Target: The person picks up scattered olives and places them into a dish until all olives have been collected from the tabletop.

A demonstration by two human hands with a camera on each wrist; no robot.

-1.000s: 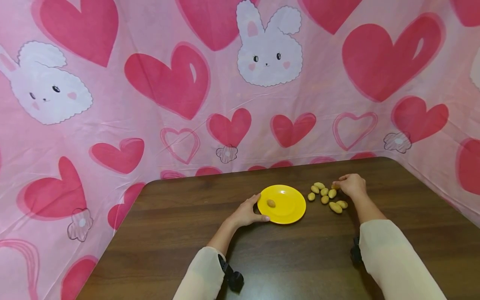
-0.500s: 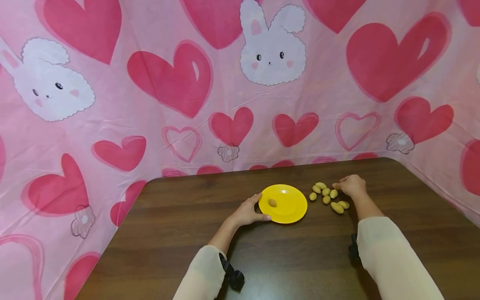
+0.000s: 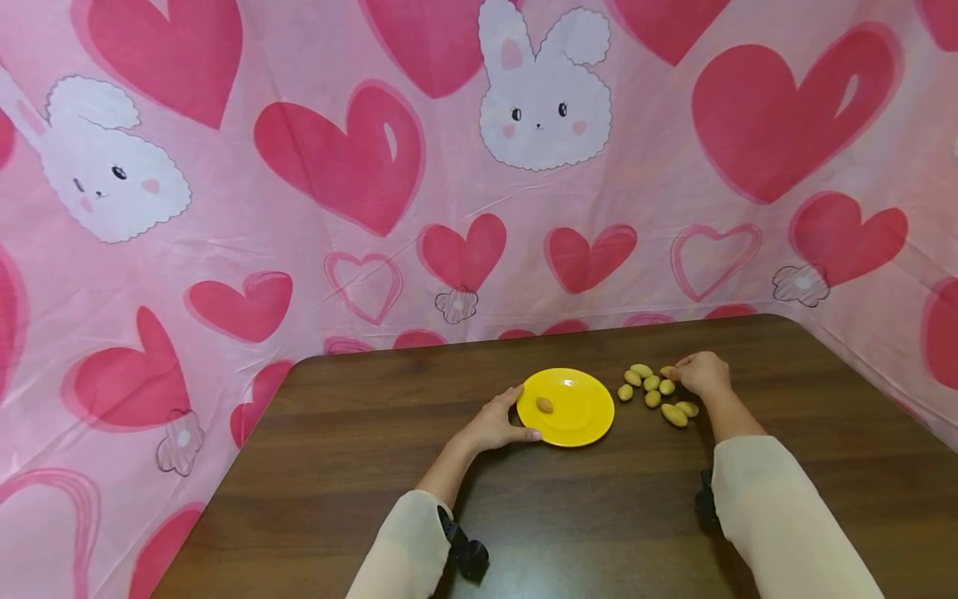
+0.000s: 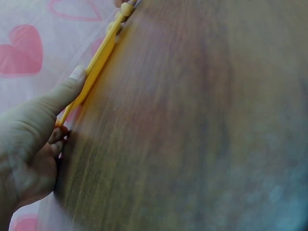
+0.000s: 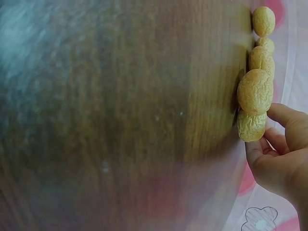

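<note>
My left hand (image 3: 494, 423) holds the near-left rim of a round yellow plate (image 3: 580, 424), thumb at the front and fingers farther back. In the left wrist view the thumb lies along the rim of the plate (image 4: 98, 60), which shows edge-on. A single small potato (image 3: 544, 405) lies on the plate's left part. To the right, my right hand (image 3: 703, 373) pinches another small potato (image 3: 665, 371) at the back of a loose group. In the right wrist view, wrinkled potatoes (image 5: 255, 91) stand in front of the right hand (image 5: 284, 154) and hide its fingertips.
Several small potatoes (image 3: 652, 383) lie on the brown wooden table (image 3: 584, 516), between the plate and the right hand. Two of them (image 3: 674, 414) sit nearer the front. Behind the table hangs a pink cloth (image 3: 524, 200) printed with hearts and rabbits.
The potato at my right fingertips, hidden half a second ago, shows again, slightly nearer the group. The left hand and plate stay put; the head view has shifted a little.
</note>
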